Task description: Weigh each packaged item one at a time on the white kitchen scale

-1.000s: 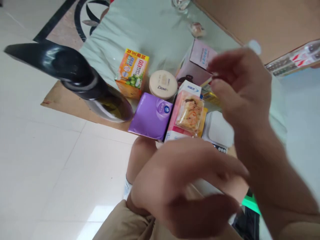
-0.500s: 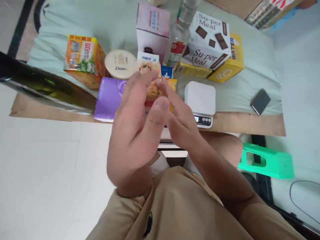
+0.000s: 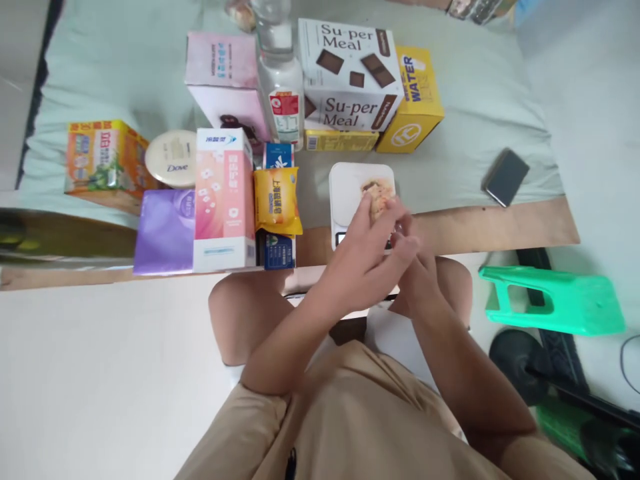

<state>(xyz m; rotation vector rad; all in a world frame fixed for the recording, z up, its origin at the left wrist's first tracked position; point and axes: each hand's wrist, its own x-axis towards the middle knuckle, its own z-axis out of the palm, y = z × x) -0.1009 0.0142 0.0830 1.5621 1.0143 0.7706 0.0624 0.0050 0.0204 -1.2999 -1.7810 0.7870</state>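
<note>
My fingers (image 3: 373, 223) of both hands close around the wrapped snack (image 3: 379, 193), left hand (image 3: 360, 267) and right hand (image 3: 417, 273) together steadying it flat on the white scale (image 3: 350, 183), so it sits centred beside the yellow packet (image 3: 277, 200).

The worktop (image 3: 500, 230) showed a bare, matt wooden edge, and a pale green cloth (image 3: 475, 133) with soft creases lay matt over the rest of it. The white scale (image 3: 350, 190) looked like smooth plastic with a slight sheen. The snack packet (image 3: 377, 193) on it was clear, glossy film. The Su-per Meal box (image 3: 345, 73), the yellow box (image 3: 413, 100) and the pink carton (image 3: 223, 193) were printed cardboard, faintly shiny. The purple pack (image 3: 165, 230) had a soft, satiny wrapper. The bottle (image 3: 280, 73) was clear plastic with a paper label. The green stool (image 3: 555, 300) was glossy moulded plastic, and the floor (image 3: 100, 373) was smooth pale tile.
</note>
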